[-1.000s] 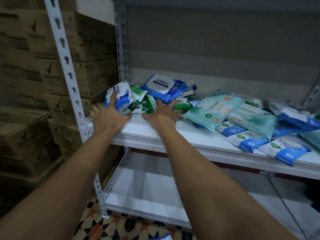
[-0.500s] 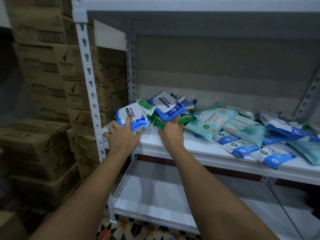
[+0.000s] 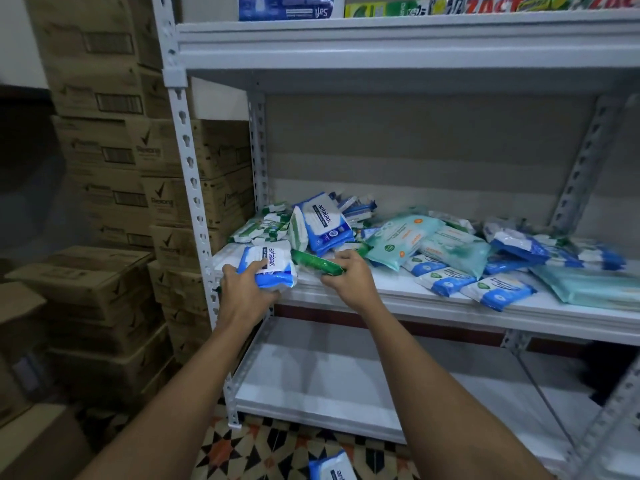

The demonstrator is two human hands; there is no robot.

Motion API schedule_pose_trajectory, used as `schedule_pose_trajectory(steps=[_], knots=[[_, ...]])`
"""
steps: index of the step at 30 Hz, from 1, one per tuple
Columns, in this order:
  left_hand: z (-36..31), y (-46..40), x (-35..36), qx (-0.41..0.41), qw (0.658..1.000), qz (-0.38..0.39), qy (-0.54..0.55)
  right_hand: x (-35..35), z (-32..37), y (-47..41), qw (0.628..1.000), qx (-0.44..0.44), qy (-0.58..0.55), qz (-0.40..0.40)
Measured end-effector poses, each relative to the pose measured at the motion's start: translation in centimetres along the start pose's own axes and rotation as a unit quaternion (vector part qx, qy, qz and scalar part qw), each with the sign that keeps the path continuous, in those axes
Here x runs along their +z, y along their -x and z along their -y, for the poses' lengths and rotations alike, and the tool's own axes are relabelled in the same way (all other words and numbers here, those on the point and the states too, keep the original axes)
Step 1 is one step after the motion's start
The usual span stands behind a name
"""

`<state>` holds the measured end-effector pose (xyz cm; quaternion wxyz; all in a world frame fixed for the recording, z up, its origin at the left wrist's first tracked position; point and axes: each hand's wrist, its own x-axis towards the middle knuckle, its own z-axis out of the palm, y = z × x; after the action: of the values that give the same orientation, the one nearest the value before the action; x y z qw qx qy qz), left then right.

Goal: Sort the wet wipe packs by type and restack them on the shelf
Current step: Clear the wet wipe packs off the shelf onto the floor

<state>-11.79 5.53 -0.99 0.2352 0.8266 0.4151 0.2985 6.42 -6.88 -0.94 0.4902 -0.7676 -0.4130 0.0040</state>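
**Head view: wet wipe packs on the white metal shelf, both hands engaged**

Left hand: fingers curled round a blue-and-white soft plastic wipe pack at the front left corner of the middle white shelf board. The pack's long axis runs roughly front to back; its white label reads "antabax", the word running top to bottom in the frame.

Right hand: fingers curled on a dark green glossy wipe pack, which lies with its long axis left to right, tilted down toward the right. No writing legible on it.

Just behind, a second blue-and-white "antabax" pack stands tilted on the heap, lettering also running vertically. Left of it, green-and-white packs, print blurred.

To the right, pale teal packs with orange dots, lying flat and angled; in front, small blue-and-white packs with green emblems, text too small to read.

Upper shelf: a blue carton reading "Safi" upside down, and red "ZACT" lettering.

Left of the rack: stacked brown cardboard cartons printed "Rexona" with a tick mark.

On the patterned floor tiles: one more blue-and-white pack, partly out of frame.
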Motion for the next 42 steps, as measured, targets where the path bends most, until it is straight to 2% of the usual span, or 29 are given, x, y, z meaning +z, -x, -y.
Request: schedule_pose_trajectory(steps=[5, 9, 12, 15, 17, 20, 24, 27, 29, 32, 37, 38, 40, 42], knots=[[-0.2, 4.2, 0.0, -0.019, 0.992, -0.048, 0.117, -0.1, 0.0, 3.8, 0.996, -0.011, -0.081, -0.042], [0.4, 8.7, 1.4, -0.010, 0.969, -0.099, 0.225, 0.3, -0.3, 8.8, 0.979, -0.023, -0.162, -0.124], [1.9, 12.7, 4.3, -0.031, 0.947, -0.130, 0.293, 0.6, -1.6, 13.7, 0.968, 0.000, -0.204, -0.144], [3.9, 16.5, 7.6, -0.098, 0.931, -0.124, 0.329, 1.1, -3.7, 18.1, 0.968, 0.050, -0.208, -0.133], [5.7, 19.1, 10.0, -0.156, 0.919, -0.090, 0.352, 1.7, -5.7, 21.1, 0.972, 0.093, -0.181, -0.114], [8.2, 22.9, 13.1, -0.256, 0.891, -0.052, 0.371, 3.0, -9.1, 25.0, 0.976, 0.180, -0.111, -0.052], [10.2, 26.3, 15.6, -0.412, 0.858, -0.018, 0.306, 5.0, -14.2, 29.3, 0.945, 0.324, -0.028, 0.043], [12.9, 28.6, 17.6, -0.462, 0.853, 0.064, 0.234, 6.1, -17.0, 32.3, 0.908, 0.405, 0.028, 0.097], [14.7, 29.7, 18.8, -0.449, 0.869, 0.108, 0.180, 6.7, -18.6, 33.7, 0.897, 0.417, 0.061, 0.131], [16.1, 30.8, 20.0, -0.410, 0.894, 0.134, 0.124, 7.1, -19.7, 35.1, 0.875, 0.451, 0.075, 0.161], [17.4, 31.0, 21.0, -0.326, 0.935, 0.133, 0.040, 7.3, -22.0, 37.1, 0.888, 0.448, -0.048, 0.092], [17.5, 31.0, 21.0, -0.324, 0.934, 0.152, 0.021, 7.7, -23.2, 37.7, 0.884, 0.457, -0.044, 0.091], [17.4, 31.2, 21.2, -0.348, 0.907, 0.238, -0.003, 8.7, -26.9, 39.3, 0.870, 0.482, 0.000, 0.102], [17.3, 31.4, 21.4, -0.362, 0.872, 0.323, 0.056, 9.2, -28.4, 40.4, 0.851, 0.509, 0.006, 0.130]])
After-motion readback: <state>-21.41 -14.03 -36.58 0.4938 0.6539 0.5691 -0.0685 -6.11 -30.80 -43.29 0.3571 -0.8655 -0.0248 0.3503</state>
